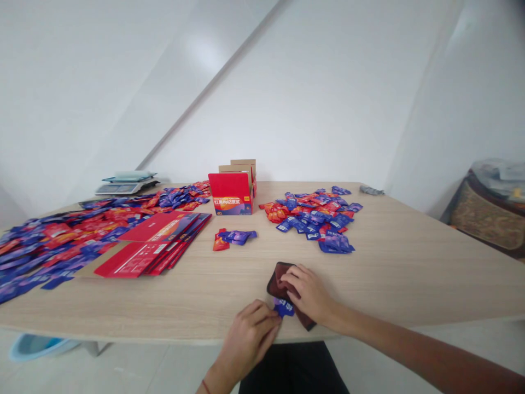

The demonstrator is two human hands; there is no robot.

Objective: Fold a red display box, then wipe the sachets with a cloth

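Observation:
Near the table's front edge, my left hand (251, 335) pinches the end of a blue-purple sachet (284, 308) between thumb and fingers. My right hand (310, 294) is closed on a dark brown cloth (274, 282) with a black edge, just above and against that sachet. Part of the cloth hangs out below the right palm, and the palm hides its middle. Farther back, a few loose red and blue sachets (238, 237) lie together on the wood.
Flattened red cartons (137, 249) are stacked at left, beside a long heap of sachets (88, 230). Open red boxes (232, 200) stand at the back centre. Another sachet pile (315, 210) lies right of them. A scale (123, 186) sits back left; a patterned chair (488, 213) is beyond the right edge.

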